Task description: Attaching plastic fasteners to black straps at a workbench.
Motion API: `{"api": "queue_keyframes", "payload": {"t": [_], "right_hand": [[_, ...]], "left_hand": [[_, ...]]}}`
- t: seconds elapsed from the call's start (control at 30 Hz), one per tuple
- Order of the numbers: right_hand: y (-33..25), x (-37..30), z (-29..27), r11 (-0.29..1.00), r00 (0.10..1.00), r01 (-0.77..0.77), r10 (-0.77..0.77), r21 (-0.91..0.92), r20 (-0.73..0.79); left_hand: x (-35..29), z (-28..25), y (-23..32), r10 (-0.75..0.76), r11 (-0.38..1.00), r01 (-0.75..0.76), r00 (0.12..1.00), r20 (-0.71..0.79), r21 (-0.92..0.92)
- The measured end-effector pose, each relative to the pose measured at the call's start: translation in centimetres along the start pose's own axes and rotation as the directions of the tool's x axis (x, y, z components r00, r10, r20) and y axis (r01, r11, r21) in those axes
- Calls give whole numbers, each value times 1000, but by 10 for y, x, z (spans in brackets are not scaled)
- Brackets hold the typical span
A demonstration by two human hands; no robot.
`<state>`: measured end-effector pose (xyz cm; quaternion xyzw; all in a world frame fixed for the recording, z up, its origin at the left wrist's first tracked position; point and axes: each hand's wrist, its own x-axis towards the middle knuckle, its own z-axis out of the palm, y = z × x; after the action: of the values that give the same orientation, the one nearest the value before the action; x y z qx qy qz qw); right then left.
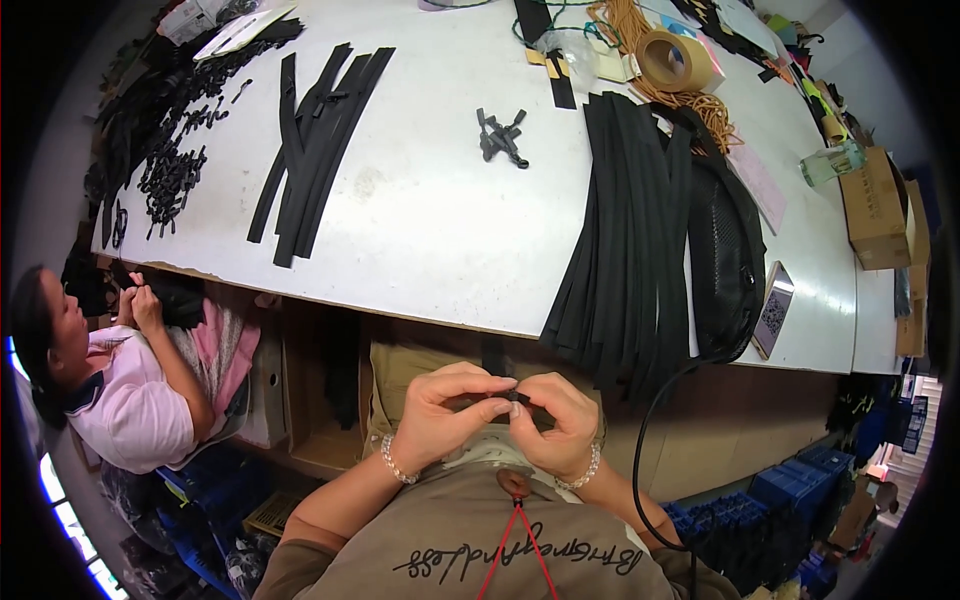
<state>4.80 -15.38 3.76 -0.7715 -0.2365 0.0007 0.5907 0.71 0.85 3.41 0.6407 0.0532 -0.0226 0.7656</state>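
Note:
Close in front of my body, below the table's near edge, my left hand (447,408) and my right hand (556,418) meet fingertip to fingertip. Both pinch a small black piece (513,396), mostly covered by the fingers; it resembles a zipper pull. A dark strip (492,352) shows just beyond the fingers, and whether it joins the piece I cannot tell. On the table ahead lies a little heap of black zipper pulls (500,138). To the right, a thick bundle of long black strips (630,230), like zipper tape, hangs over the edge.
Several more black strips (318,160) lie left of centre, with a pile of small black pulls (172,185) farther left. Beside the bundle sit a black bag (722,250) and a phone-like slab (773,312). A tape roll (672,62) stands behind. Another person (140,400) works at left.

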Motion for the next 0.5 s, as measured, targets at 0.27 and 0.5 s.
{"api": "queue_keyframes", "payload": {"t": [0.27, 0.5], "right_hand": [[-10, 4, -5, 987, 988, 149, -147, -52, 38], [-13, 4, -3, 991, 991, 132, -132, -12, 15]], "left_hand": [[-4, -1, 9, 134, 981, -136, 991, 28, 139], [-7, 1, 7, 226, 959, -227, 974, 24, 169]]}}
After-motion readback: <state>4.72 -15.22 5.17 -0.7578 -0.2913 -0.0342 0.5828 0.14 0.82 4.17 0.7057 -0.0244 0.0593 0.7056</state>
